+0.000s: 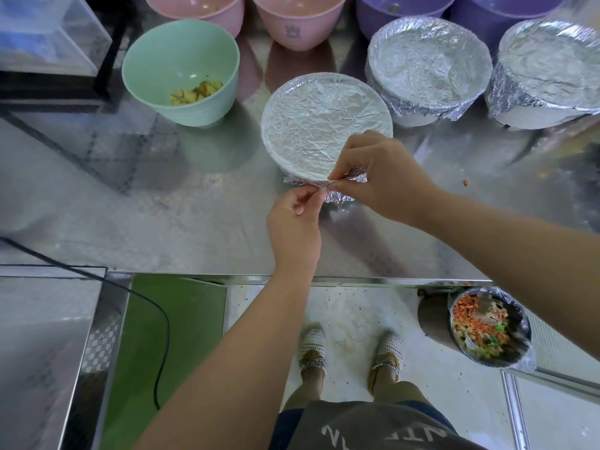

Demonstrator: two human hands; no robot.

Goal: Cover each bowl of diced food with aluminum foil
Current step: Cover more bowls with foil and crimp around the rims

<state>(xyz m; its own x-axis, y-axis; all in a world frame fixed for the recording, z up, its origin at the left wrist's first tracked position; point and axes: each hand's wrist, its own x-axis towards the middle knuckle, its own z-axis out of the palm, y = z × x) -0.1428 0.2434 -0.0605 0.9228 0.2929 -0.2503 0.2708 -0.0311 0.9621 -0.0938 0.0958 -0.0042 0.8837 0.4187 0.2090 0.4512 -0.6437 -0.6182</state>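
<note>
A bowl wrapped in crinkled aluminum foil point(319, 125) stands in the middle of the steel counter. My left hand point(293, 222) and my right hand point(380, 177) both pinch the loose foil edge point(341, 190) at the bowl's near rim. Two more foil-covered bowls point(428, 63) point(548, 69) stand to the right behind it. A green bowl point(181, 69) with diced yellow food point(196, 92) sits uncovered at the back left.
Pink bowls point(292, 21) and purple bowls point(399, 11) line the back edge. A clear box point(48, 37) sits at the far left. A lined bin point(487, 326) of food scraps hangs below the counter's front edge at right. A black cable point(156, 306) runs down the left.
</note>
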